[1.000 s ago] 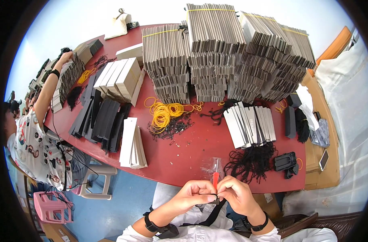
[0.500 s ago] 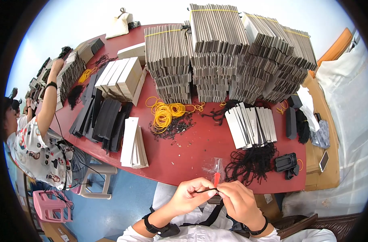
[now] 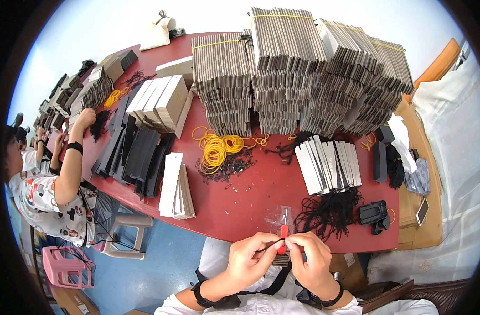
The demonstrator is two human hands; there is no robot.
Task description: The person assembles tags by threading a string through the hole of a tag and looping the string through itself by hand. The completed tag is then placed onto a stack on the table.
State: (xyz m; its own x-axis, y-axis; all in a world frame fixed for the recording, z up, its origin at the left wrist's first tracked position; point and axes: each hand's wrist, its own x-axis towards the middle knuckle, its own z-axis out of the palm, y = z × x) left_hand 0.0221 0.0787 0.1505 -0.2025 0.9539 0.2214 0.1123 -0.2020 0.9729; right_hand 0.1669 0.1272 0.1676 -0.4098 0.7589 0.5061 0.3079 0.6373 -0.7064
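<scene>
A thin black cord (image 3: 270, 245) runs between my two hands, just in front of the table's near edge. My left hand (image 3: 249, 257) pinches it between thumb and forefinger, and my right hand (image 3: 310, 261) pinches its other end close by. Behind the fingertips, a tool with a red handle and thin metal shaft (image 3: 283, 231) points away from me; its kind is unclear. Crumpled clear plastic (image 3: 274, 216) lies beside the shaft. Below the hands, the edges of a small stack of grey-brown boards (image 3: 281, 261) show. A tangle of black cords (image 3: 330, 212) lies beyond my right hand.
White tags (image 3: 328, 165) with black cords lie ahead on the red table (image 3: 261, 184). Tall board stacks (image 3: 290, 47) line the back. Yellow bands (image 3: 214, 152), white cards (image 3: 175, 189) and black strips (image 3: 140, 157) lie leftward. A co-worker (image 3: 50, 202) sits at the left.
My fingertips have shifted slightly on the cord, and more of the red handle shows between my hands. The co-worker's raised arm has come down toward the table.
</scene>
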